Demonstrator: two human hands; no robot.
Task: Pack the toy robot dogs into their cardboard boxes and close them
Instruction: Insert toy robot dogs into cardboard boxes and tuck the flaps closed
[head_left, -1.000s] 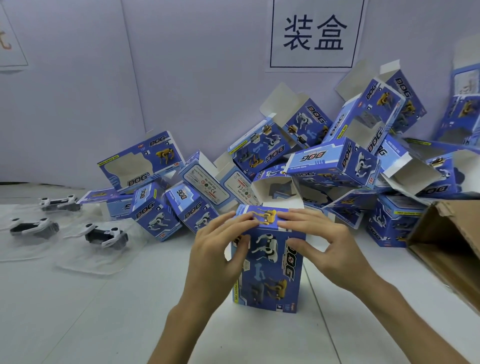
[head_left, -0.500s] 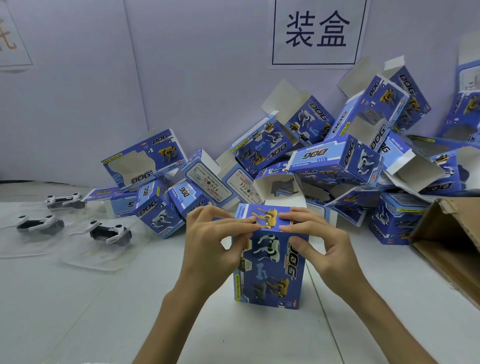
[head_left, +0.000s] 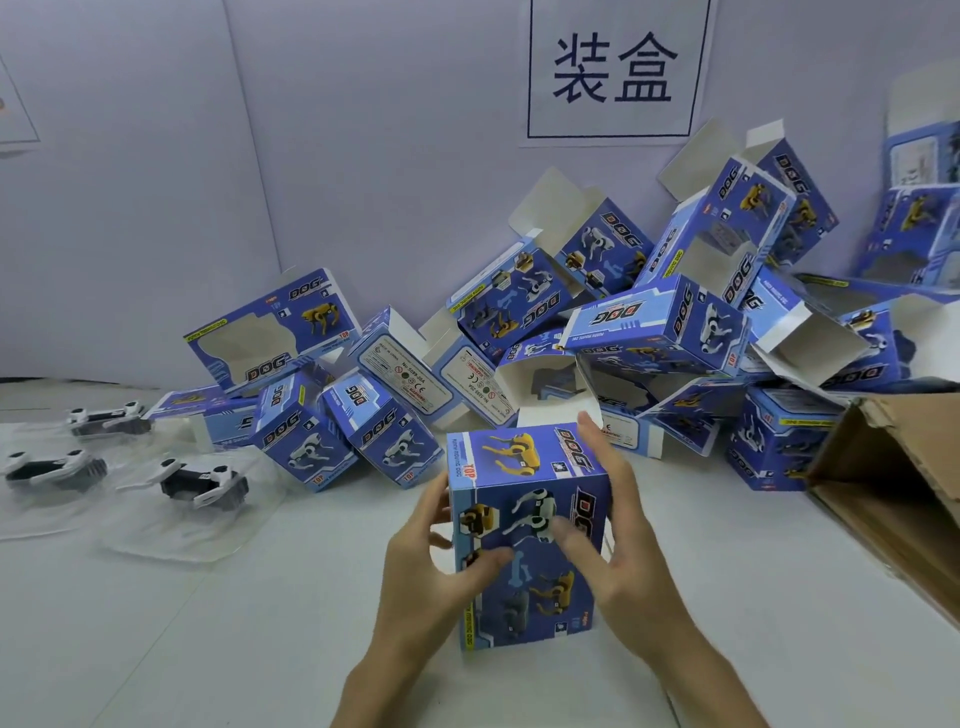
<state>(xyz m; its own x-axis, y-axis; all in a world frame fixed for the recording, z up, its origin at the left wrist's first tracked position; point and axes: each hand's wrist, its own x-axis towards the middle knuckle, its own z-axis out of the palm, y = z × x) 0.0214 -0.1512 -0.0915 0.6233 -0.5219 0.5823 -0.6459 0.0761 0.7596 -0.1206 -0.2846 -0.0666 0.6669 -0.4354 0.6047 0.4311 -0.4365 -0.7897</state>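
A: One box (head_left: 530, 530) looks closed on top. Upright, centre, low at the tabletop (head_left: 208, 649); contact w/ it can't be told.
B: Hands?
A: Left hand (head_left: 431, 582) curled round box's left edge, thumb on front. Right hand (head_left: 623, 551) grips right side, fingers over rear top.
B: Remaining?
A: Plenty, by est. Three toy dogs (head_left: 200, 486) lie bagged at far left; open boxes (head_left: 660, 332) piled behind. Held box's contents not visible.

White table (head_left: 156, 649); blue boxes (head_left: 660, 332) heaped at back; toy dogs (head_left: 200, 486) left; brown carton (head_left: 893, 499) right
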